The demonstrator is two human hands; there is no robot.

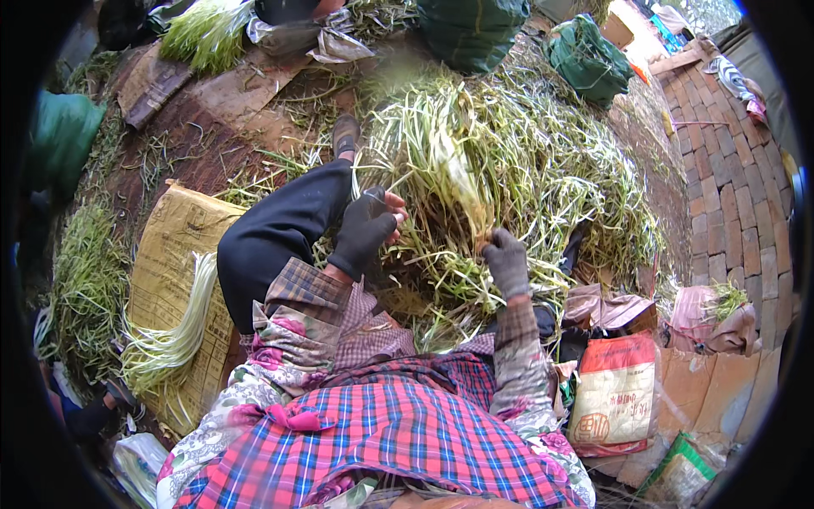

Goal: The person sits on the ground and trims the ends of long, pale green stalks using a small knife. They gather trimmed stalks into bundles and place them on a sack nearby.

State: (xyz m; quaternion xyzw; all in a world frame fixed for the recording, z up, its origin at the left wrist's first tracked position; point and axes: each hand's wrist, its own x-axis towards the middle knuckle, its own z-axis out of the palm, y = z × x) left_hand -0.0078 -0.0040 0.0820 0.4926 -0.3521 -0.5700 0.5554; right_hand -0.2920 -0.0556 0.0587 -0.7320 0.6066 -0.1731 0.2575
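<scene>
My left hand point(369, 226), in a dark glove with bare fingertips, is raised over the left side of a large heap of long pale-green stalks point(540, 165). Thin stalks pass by its fingertips; whether it grips them is unclear. My right hand point(507, 261), in a grey-brown glove, is closed on the brownish lower end of a stalk bunch point(461, 178), whose whitish part extends up and away over the heap. To the left, a neat bundle of pale stalks point(184, 331) lies on a flattened yellow woven sack point(172, 254) beside my bent left leg.
Green filled sacks point(588, 60) stand beyond the heap. Another green bundle point(206, 35) lies far left on cardboard. Loose greens point(89, 280) lie along the left. A red and white printed bag point(613, 394) and cardboard sheets point(712, 388) are at right, near brick paving point(731, 191).
</scene>
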